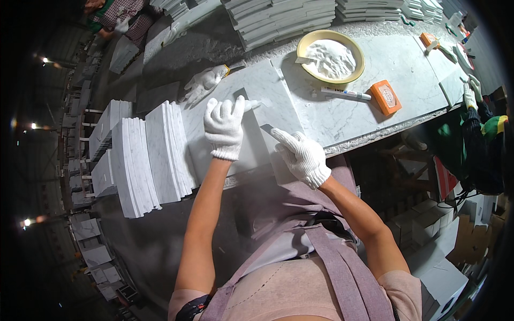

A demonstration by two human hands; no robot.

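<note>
My left hand (224, 128), in a white knit glove, is closed at the edge of a pale grey-veined marble tile (273, 109). Its thumb lies over the tile, while the curled fingers stay on the left side, above a dark shadow strip. My right hand (302, 158), gloved alike, pinches a small dark flat blade (266, 128) against or just above the tile's surface; contact is hard to tell. Beyond the tile sits a yellow bowl (361, 69) of white powder, with a light scraper piece (304, 60) on its rim.
A paint marker (347, 94) and an orange box (385, 97) lie right of the tile. Empty white gloves (203, 84) rest behind my left hand. Tile stacks stand at left (136, 166) and at the back (284, 21). Co-workers' gloved hands show at far right (471, 93) and upper left (122, 24).
</note>
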